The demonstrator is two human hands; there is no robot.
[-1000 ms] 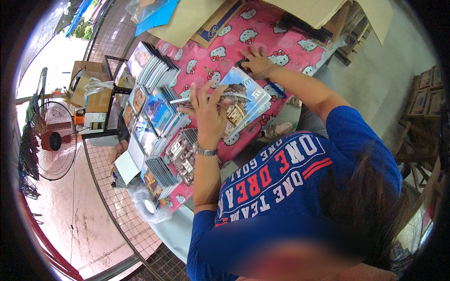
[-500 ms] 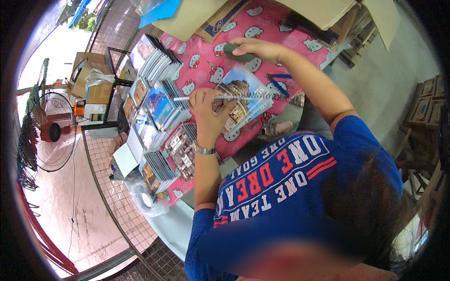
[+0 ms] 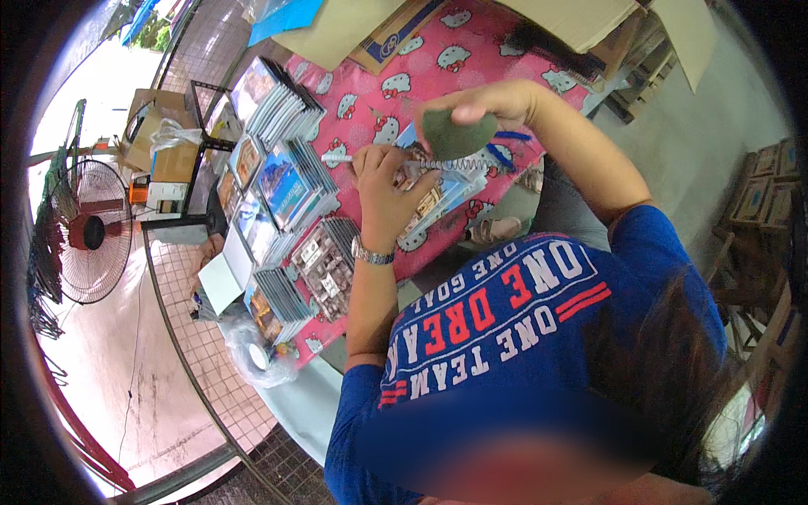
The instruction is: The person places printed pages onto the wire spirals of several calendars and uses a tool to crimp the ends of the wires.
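Note:
My left hand (image 3: 389, 192) is closed on a spiral notebook (image 3: 427, 200) with a photo cover, its fingers over the bound edge. A wire coil (image 3: 478, 162) runs along that edge, its loose loops sticking out past the right end. A pale, thin length (image 3: 337, 158) juts out left of the fingers. My right hand (image 3: 507, 99) grips a dark green scouring pad (image 3: 459, 135) just above the coil, hiding part of the notebook; whether the pad touches the coil I cannot tell. Blue-handled pliers (image 3: 502, 155) lie behind, partly covered by the pad.
Stacks of notebooks (image 3: 290, 189) with picture covers fill the table's left side. A clear plastic bag (image 3: 257, 358) hangs at the near left corner. Cardboard (image 3: 396, 38) stands along the far edge of the pink cloth (image 3: 345, 135). Another person's hand (image 3: 210, 250) shows beyond the stacks. A fan (image 3: 93, 231) stands left.
My right hand has brought the green pad from beyond the notebook down over its coil. The left hand keeps its hold, shifted slightly right, and the notebook appears tilted.

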